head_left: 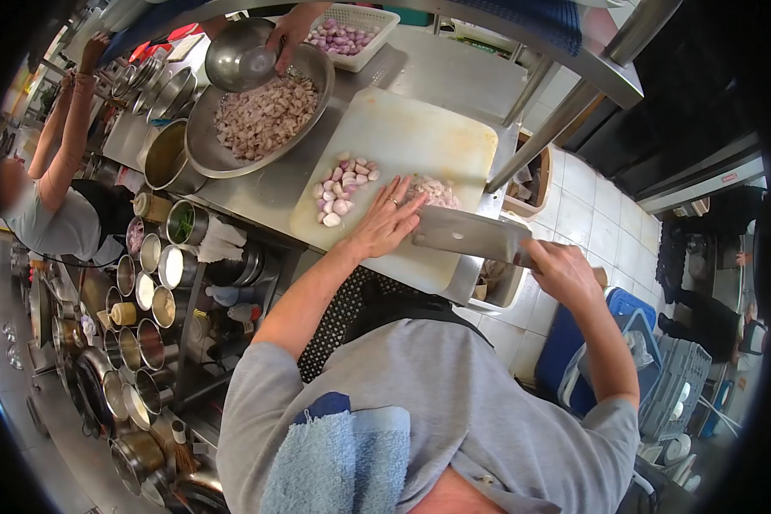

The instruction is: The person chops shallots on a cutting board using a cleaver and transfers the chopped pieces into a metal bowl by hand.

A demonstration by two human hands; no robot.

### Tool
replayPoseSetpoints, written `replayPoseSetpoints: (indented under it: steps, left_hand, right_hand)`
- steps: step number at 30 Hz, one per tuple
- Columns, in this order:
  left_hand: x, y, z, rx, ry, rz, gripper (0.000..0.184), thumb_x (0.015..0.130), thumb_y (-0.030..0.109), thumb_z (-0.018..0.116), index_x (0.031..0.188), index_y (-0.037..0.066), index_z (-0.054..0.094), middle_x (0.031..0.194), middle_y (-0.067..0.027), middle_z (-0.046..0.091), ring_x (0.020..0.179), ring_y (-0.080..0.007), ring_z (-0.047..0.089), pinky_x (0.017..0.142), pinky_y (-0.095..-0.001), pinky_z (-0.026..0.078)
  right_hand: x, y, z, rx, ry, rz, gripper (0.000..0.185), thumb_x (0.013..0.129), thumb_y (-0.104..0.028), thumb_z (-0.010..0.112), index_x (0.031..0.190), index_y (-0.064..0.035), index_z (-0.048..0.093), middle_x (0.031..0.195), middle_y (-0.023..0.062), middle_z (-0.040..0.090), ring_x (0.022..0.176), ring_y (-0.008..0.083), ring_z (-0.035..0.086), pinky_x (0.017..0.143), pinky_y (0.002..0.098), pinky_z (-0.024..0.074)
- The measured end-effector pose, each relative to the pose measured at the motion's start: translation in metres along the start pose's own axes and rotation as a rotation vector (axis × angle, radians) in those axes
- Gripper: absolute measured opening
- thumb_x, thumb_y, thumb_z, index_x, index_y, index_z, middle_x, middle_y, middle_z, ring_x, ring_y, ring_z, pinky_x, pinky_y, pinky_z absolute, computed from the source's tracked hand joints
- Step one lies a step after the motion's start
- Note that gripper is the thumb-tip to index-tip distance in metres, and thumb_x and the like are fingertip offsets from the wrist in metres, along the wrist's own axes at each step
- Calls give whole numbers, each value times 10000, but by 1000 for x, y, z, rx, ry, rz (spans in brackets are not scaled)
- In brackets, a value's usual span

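Observation:
My right hand [564, 272] grips the handle of a wide-bladed cleaver [464, 233]. The blade lies low over the white cutting board [403, 128], pointing left toward my other hand. My left hand [384, 221] is spread out with fingers extended on the board, its fingertips against a heap of chopped shallots [437, 192]. The cleaver's tip is right beside those fingers; whether it touches them I cannot tell. Left of that hand sits a group of whole peeled shallots [343, 187].
A large metal bowl [199, 141] of cut shallots stands beyond the board, where another person's hand [289, 32] holds a smaller metal bowl [231, 53]. Behind is a white basket [375, 53] of shallots. A steel shelf post [544, 137] rises at right; several pots line the left.

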State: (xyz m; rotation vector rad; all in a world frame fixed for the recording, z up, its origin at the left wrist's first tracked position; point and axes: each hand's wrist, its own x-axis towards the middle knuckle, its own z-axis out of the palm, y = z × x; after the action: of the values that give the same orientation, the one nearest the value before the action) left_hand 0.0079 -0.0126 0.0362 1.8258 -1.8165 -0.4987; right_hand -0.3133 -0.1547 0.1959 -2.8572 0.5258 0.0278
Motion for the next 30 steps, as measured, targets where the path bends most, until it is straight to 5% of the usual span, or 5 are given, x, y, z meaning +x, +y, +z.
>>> replayPoseSetpoints:
  steps: [11, 20, 23, 25, 30]
  left_hand:
    - [6, 18, 13, 120, 30, 18, 1384, 626, 670, 818, 1496, -162, 133, 1556, -367, 193, 1476, -460, 197, 1230, -477, 183]
    - [6, 40, 25, 150, 184, -165, 1425, 595, 619, 866, 1510, -142, 83, 1544, -373, 196, 1452, -474, 222, 1211, -497, 211]
    - [15, 24, 18, 146, 170, -63, 1395, 594, 624, 863, 1501, -144, 133, 1531, -364, 236, 1435, -470, 258, 1202, -497, 232]
    - [27, 12, 13, 91, 158, 16, 1370, 593, 627, 862, 1488, -148, 174, 1516, -355, 276, 1420, -467, 289, 1195, -496, 248]
    - [41, 2, 10, 11, 111, 119, 1309, 591, 623, 864, 1457, -145, 254, 1468, -336, 359, 1382, -461, 350, 1175, -493, 287]
  right_hand:
    - [35, 4, 101, 272, 263, 329, 416, 838, -55, 653, 1254, -77, 633, 1003, 219, 688, 851, 412, 676, 762, 486, 547]
    - [38, -24, 116, 501, 240, 255, 455, 852, -74, 692, 1298, -40, 608, 860, 232, 668, 772, 375, 664, 705, 442, 515]
    - [29, -9, 118, 688, 235, 471, 225, 898, -113, 665, 1039, 43, 587, 808, 249, 647, 702, 399, 635, 678, 459, 497]
    - [22, -6, 109, 1040, 100, 676, 153, 996, -158, 570, 983, -7, 553, 663, 78, 574, 525, 156, 509, 492, 323, 439]
    - [0, -11, 126, 1314, 124, 820, 202, 1034, -249, 513, 987, -53, 502, 658, 30, 531, 448, 113, 482, 397, 267, 400]
